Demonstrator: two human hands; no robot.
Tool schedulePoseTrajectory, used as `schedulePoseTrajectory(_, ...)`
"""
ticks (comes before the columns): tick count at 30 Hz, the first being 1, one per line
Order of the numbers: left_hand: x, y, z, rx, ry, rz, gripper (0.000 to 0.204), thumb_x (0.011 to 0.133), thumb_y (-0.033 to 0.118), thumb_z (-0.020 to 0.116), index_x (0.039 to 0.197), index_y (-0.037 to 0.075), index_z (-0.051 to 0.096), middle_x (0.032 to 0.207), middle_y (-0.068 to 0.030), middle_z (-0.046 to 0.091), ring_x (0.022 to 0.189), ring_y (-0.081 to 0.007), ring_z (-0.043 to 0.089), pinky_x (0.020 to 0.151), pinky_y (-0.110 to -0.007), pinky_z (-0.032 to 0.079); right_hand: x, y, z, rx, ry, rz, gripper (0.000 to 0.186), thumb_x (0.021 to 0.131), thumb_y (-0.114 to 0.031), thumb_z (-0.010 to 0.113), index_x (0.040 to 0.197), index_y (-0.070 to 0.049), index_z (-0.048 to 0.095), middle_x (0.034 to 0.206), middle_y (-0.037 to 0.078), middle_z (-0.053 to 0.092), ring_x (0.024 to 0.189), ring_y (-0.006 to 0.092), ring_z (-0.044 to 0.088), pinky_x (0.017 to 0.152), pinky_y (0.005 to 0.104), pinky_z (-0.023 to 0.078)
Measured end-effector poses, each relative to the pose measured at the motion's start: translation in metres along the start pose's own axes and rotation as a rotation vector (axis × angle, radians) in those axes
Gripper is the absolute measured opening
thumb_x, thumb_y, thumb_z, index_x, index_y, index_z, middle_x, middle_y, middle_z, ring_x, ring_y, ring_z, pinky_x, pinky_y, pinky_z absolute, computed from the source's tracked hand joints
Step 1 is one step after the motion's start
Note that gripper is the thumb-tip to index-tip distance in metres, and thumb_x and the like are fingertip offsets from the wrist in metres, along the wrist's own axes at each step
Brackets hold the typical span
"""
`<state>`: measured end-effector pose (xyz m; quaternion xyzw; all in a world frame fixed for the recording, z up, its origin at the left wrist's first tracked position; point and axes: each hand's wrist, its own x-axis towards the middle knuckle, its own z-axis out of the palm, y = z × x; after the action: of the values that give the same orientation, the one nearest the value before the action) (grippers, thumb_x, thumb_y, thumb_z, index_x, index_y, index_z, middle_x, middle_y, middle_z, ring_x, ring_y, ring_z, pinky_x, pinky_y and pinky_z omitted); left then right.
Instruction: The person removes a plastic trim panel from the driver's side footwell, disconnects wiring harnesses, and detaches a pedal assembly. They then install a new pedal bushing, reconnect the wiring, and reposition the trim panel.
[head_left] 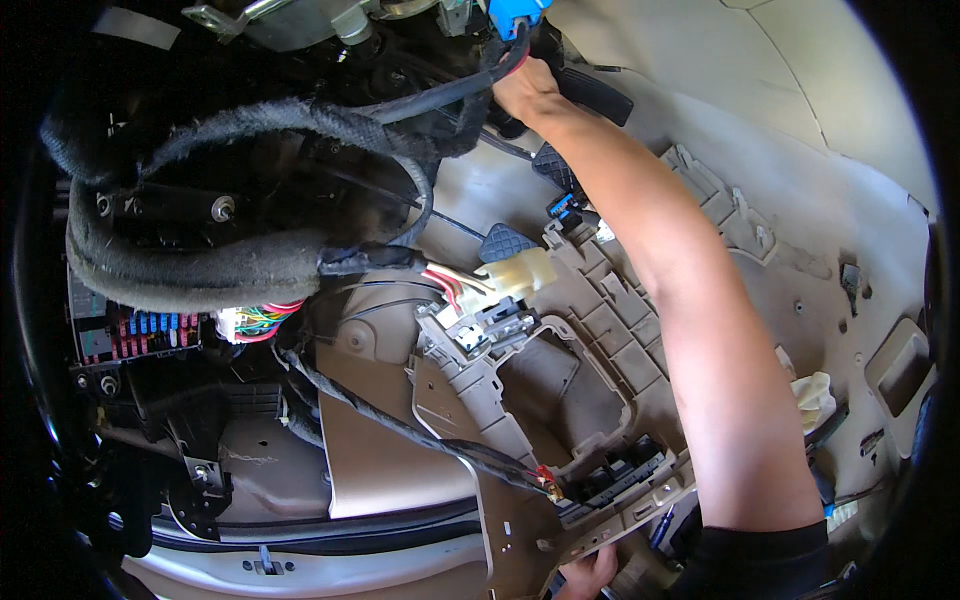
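My right arm stretches up from the lower right, and my right hand (528, 90) is beside a dark wrapped cable (450, 100), below a blue connector (517, 14). Its fingers are hidden behind the cable and dark parts, so their grip does not show. At the lower edge, my left hand (590, 573) is against the underside of a beige trim panel (640, 330) with a large opening. Only part of this hand shows, and its fingers are hidden. A pale connector (515, 275) with red and white wires lies over the panel's upper left part.
A thick fuzzy wiring harness (190, 270) loops across the left. Below it are a fuse box (160, 335) and a white plug (240, 324) with many-coloured wires. Pedals (508, 243) stand behind the panel. A thinner cable (400, 430) runs to the panel's lower edge. Door sill (330, 575) at bottom.
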<state>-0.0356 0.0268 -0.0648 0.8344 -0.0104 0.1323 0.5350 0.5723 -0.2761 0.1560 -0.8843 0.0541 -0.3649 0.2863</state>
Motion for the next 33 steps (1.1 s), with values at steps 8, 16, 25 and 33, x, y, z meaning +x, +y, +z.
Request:
schedulePoseTrajectory(8,0.000,0.007,0.001,-0.098,0.024,-0.098,0.028,0.089,-0.002,0.078,0.114,-0.005,0.068,0.110,-0.0171,0.075,0.102,-0.0237,0.073,0.092,-0.038,0.057,-0.007,0.000,-0.011,0.033,-0.060,0.008,0.024,0.087,-0.004,0.065,0.104,-0.002,0.081,0.109,0.023,0.077,0.103,0.0381,0.077,0.088,0.0458,0.062)
schedulePoseTrajectory(16,0.003,0.011,0.008,-0.162,0.064,-0.008,0.040,0.088,-0.008,0.075,0.125,-0.006,0.060,0.119,-0.0192,0.072,0.110,-0.0266,0.071,0.099,-0.040,0.056,0.002,0.002,0.004,-0.031,-0.029,-0.067,0.022,0.090,-0.006,0.063,0.102,-0.003,0.082,0.107,0.021,0.078,0.099,0.0374,0.078,0.084,0.0457,0.063)
schedulePoseTrajectory(25,-0.009,-0.009,-0.004,-0.006,0.004,0.005,0.030,0.097,-0.005,0.068,0.125,-0.001,0.058,0.109,-0.0122,0.069,0.099,-0.0195,0.068,0.084,-0.034,0.056,0.000,-0.001,0.001,-0.055,-0.081,-0.043,0.023,0.090,-0.005,0.063,0.103,-0.004,0.082,0.107,0.020,0.079,0.101,0.0358,0.078,0.084,0.0445,0.063)
schedulePoseTrajectory(33,0.000,0.007,-0.001,-0.042,-0.057,0.017,0.052,0.090,-0.012,0.072,0.136,-0.003,0.051,0.125,-0.0208,0.068,0.114,-0.0255,0.069,0.100,-0.040,0.056,0.001,0.001,0.003,-0.074,-0.053,-0.065,0.024,0.091,-0.007,0.063,0.105,-0.005,0.082,0.109,0.020,0.078,0.102,0.0357,0.078,0.085,0.0442,0.063)
